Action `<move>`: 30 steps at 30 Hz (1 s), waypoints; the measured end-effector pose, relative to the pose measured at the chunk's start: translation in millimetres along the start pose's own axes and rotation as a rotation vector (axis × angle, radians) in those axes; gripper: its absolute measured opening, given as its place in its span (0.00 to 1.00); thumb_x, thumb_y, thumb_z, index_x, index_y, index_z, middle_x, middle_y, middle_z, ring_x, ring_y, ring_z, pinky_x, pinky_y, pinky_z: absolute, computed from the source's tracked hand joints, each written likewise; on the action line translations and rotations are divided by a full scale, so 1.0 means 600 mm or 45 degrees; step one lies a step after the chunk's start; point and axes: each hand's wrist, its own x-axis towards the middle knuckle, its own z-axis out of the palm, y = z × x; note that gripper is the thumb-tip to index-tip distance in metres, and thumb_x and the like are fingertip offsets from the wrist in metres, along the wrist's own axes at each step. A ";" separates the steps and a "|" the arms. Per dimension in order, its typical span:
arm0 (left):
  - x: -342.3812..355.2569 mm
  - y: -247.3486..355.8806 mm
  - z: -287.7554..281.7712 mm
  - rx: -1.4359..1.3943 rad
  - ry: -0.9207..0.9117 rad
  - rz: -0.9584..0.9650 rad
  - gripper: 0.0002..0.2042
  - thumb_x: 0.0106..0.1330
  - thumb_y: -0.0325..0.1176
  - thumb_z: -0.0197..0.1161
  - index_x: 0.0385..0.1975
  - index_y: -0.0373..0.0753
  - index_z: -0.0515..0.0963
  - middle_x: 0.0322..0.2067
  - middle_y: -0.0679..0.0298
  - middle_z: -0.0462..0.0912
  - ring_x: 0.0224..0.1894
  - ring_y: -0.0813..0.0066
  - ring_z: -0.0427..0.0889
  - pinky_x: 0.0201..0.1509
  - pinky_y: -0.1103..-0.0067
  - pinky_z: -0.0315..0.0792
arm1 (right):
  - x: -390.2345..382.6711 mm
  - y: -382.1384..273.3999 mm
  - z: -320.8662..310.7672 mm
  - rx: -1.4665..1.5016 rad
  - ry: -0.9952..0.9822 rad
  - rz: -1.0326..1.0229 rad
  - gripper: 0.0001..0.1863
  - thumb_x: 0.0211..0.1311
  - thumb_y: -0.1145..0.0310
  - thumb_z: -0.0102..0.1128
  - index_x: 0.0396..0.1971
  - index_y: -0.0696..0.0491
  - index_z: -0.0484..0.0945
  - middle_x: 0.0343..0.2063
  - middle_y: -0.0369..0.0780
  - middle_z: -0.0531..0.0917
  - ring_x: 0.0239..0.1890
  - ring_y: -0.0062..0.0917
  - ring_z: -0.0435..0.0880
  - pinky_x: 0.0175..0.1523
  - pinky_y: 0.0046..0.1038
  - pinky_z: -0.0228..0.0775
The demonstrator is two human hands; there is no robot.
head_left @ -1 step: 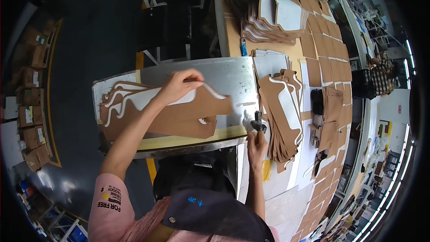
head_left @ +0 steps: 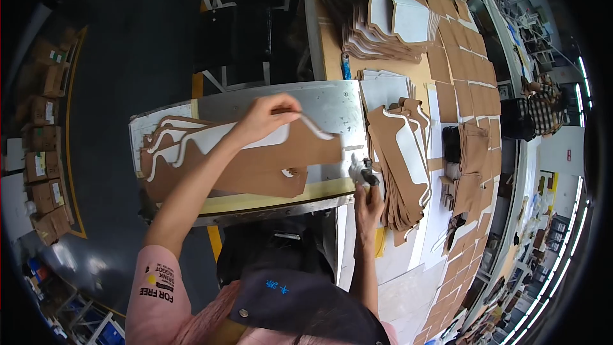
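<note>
My left hand [head_left: 271, 116] pinches the upper edge of a brown, leather-like panel [head_left: 268, 156] with a white backing patch and a white strip along its curved edge. The panel's right end reaches over bare metal. Under it, more brown panels [head_left: 169, 124] overlap at the left of the metal-topped bench [head_left: 262, 96]. At the bench's right end, my right hand [head_left: 368, 203] is closed round a small black-headed tool [head_left: 368, 176]; its exact kind is unclear. A whitish smear [head_left: 355, 167] lies on the metal beside the tool's head.
Right of the bench, fanned brown panels [head_left: 399, 166] lie on a long table. A tall stack of white-faced panels [head_left: 383, 16] stands farther back, near a blue-handled tool [head_left: 346, 66]. Brown pieces [head_left: 456, 99] cover the table's right. Another person [head_left: 543, 108] is at far right.
My left hand has moved a little to the right, drawing the brown panel with it. The tool in my right hand has tilted, and that hand has shifted slightly right.
</note>
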 end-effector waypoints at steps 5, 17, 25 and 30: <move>0.106 -0.070 0.091 0.511 0.030 0.090 0.09 0.60 0.22 0.64 0.40 0.34 0.79 0.40 0.61 0.81 0.44 0.67 0.82 0.52 0.74 0.75 | 0.074 -0.060 0.018 0.145 0.132 -0.018 0.12 0.68 0.70 0.56 0.46 0.61 0.75 0.21 0.35 0.73 0.24 0.15 0.67 0.29 0.21 0.60; -0.027 -0.074 0.175 1.179 0.213 0.389 0.23 0.54 0.31 0.70 0.52 0.35 0.77 0.60 0.56 0.71 0.64 0.58 0.66 0.66 0.63 0.62 | 0.209 -0.033 0.088 -0.403 -0.054 -0.541 0.06 0.66 0.73 0.57 0.32 0.59 0.72 0.19 0.51 0.76 0.23 0.49 0.76 0.28 0.41 0.67; -0.022 -0.072 0.175 1.194 0.194 0.333 0.27 0.53 0.35 0.71 0.54 0.35 0.75 0.62 0.55 0.68 0.65 0.59 0.64 0.65 0.64 0.62 | 0.225 -0.034 0.112 -0.465 -0.058 -0.518 0.10 0.66 0.72 0.59 0.28 0.59 0.70 0.17 0.50 0.74 0.18 0.43 0.73 0.25 0.35 0.64; -0.013 -0.073 0.173 1.212 0.214 0.261 0.32 0.51 0.38 0.73 0.56 0.33 0.72 0.63 0.55 0.67 0.65 0.60 0.65 0.63 0.65 0.63 | 0.226 -0.042 0.123 -0.561 -0.206 -0.531 0.07 0.63 0.71 0.59 0.31 0.58 0.72 0.20 0.51 0.77 0.23 0.50 0.79 0.27 0.42 0.68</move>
